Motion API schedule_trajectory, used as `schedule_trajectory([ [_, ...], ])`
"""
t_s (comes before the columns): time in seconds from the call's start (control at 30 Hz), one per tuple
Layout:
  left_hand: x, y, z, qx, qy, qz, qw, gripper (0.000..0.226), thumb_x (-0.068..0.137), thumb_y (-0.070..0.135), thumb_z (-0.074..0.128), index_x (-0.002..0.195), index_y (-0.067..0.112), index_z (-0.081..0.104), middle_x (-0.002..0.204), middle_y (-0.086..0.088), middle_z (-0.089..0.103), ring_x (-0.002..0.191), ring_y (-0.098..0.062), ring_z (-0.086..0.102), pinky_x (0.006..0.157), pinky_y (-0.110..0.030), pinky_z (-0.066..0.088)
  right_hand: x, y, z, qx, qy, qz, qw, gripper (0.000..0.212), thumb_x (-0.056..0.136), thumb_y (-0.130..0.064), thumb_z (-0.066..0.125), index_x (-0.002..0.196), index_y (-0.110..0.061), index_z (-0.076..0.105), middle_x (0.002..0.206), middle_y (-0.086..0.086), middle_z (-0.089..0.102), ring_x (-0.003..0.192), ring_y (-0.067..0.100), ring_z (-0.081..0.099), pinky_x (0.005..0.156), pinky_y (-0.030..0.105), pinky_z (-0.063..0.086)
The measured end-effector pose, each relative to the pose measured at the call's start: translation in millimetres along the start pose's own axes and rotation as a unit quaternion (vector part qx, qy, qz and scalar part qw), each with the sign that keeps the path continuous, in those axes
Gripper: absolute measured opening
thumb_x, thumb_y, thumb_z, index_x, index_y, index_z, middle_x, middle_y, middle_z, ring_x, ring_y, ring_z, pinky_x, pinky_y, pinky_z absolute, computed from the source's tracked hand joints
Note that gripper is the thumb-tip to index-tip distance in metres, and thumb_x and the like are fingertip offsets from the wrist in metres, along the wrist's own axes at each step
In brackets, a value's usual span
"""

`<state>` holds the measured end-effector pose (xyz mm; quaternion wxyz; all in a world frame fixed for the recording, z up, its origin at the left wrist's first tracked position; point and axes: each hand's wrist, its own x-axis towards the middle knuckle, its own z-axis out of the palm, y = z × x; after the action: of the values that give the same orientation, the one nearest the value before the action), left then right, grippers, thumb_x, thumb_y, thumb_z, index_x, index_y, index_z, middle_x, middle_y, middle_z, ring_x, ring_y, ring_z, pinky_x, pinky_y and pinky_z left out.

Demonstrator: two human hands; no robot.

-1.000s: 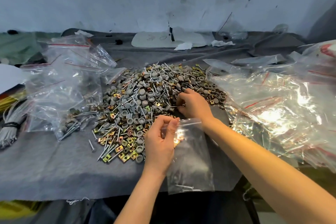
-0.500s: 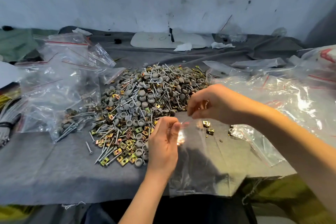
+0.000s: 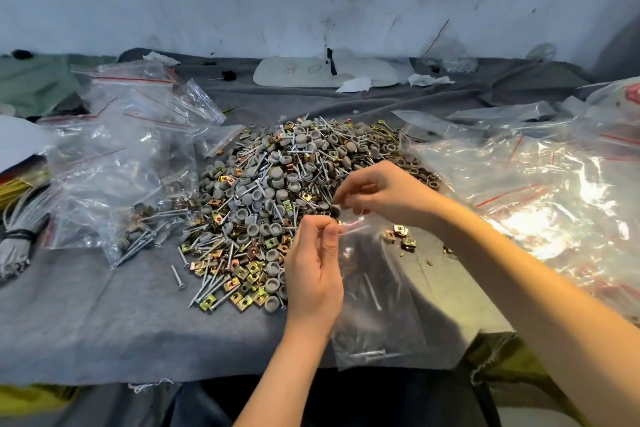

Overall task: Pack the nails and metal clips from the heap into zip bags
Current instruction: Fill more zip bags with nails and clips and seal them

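Note:
A heap [image 3: 277,191] of silver nails, grey round caps and brass-coloured square clips lies on the grey cloth [image 3: 86,315] in the middle. My left hand [image 3: 313,274] pinches the top edge of a clear zip bag [image 3: 377,308] that hangs down over the table's front edge; a few nails lie inside it. My right hand [image 3: 384,194] hovers just above the bag's mouth, fingers curled, pinching a small dark piece at its fingertips. A few loose clips [image 3: 400,236] lie on the cloth to the right of the bag.
Filled zip bags [image 3: 114,163] with red seal lines are piled at the left. A big shiny heap of clear bags [image 3: 540,191] fills the right. A bundle of grey cable ties [image 3: 17,236] lies at the far left edge. A white board [image 3: 311,71] leans by the back wall.
My right hand left the heap, lifted and moved left and down to the bag's mouth with a small piece. My left hand kept the bag and raised it a little.

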<state>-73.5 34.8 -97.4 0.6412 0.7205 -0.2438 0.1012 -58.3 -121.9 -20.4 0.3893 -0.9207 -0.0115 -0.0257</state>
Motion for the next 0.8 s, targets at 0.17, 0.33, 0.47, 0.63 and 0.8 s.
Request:
schedule_trajectory([
  [0.17, -1.0, 0.9, -1.2, -0.01, 0.027, -0.007, 1.0, 0.019, 0.098, 0.034, 0.038, 0.087, 0.024, 0.05, 0.064, 0.012, 0.049, 0.051, -0.003, 0.039, 0.05, -0.025, 0.029, 20.5, 9.7, 29.5, -0.055, -0.015, 0.017, 0.998, 0.011, 0.083, -0.013, 0.071, 0.093, -0.017, 0.075, 0.084, -0.01, 0.068, 0.08, 0.002, 0.061, 0.084, 0.027, 0.049],
  [0.33, -0.7, 2.6, -2.4, -0.012, 0.043, -0.016, 0.999, 0.018, 0.1, 0.03, 0.04, 0.089, 0.021, 0.05, 0.065, 0.015, 0.048, 0.053, 0.001, 0.042, 0.053, -0.022, 0.03, 21.6, 11.2, 44.2, -0.139, 0.014, -0.024, 0.99, 0.017, 0.08, -0.011, 0.072, 0.096, -0.015, 0.074, 0.082, -0.004, 0.065, 0.077, 0.013, 0.059, 0.07, 0.024, 0.045],
  [0.47, -0.7, 5.7, -3.3, -0.008, 0.053, -0.009, 0.999, 0.018, 0.101, 0.03, 0.037, 0.087, 0.029, 0.048, 0.067, 0.019, 0.053, 0.056, 0.004, 0.045, 0.056, -0.014, 0.032, 22.3, 13.1, 50.1, -0.152, 0.028, -0.037, 0.987, 0.015, 0.08, -0.013, 0.072, 0.095, -0.012, 0.071, 0.088, 0.003, 0.066, 0.079, 0.017, 0.057, 0.071, 0.029, 0.046],
  [0.63, -0.4, 6.3, -2.4, -0.025, 0.06, -0.006, 0.998, 0.016, 0.098, 0.03, 0.037, 0.086, 0.029, 0.048, 0.071, 0.028, 0.056, 0.057, 0.007, 0.047, 0.056, -0.01, 0.033, 15.8, 20.9, 56.8, -0.137, 0.073, -0.026, 0.988, 0.016, 0.084, -0.021, 0.071, 0.099, -0.015, 0.072, 0.088, 0.001, 0.067, 0.079, 0.017, 0.058, 0.073, 0.036, 0.05],
  [0.8, -0.9, 6.2, -2.0, -0.024, 0.068, -0.005, 0.997, 0.016, 0.098, 0.029, 0.038, 0.086, 0.029, 0.049, 0.073, 0.028, 0.058, 0.06, 0.006, 0.05, 0.057, -0.009, 0.036, 18.2, 22.4, 52.7, -0.164, 0.048, -0.068, 0.983, 0.016, 0.086, -0.027, 0.069, 0.1, -0.021, 0.074, 0.089, 0.0, 0.066, 0.077, 0.012, 0.052, 0.069, 0.031, 0.044],
])
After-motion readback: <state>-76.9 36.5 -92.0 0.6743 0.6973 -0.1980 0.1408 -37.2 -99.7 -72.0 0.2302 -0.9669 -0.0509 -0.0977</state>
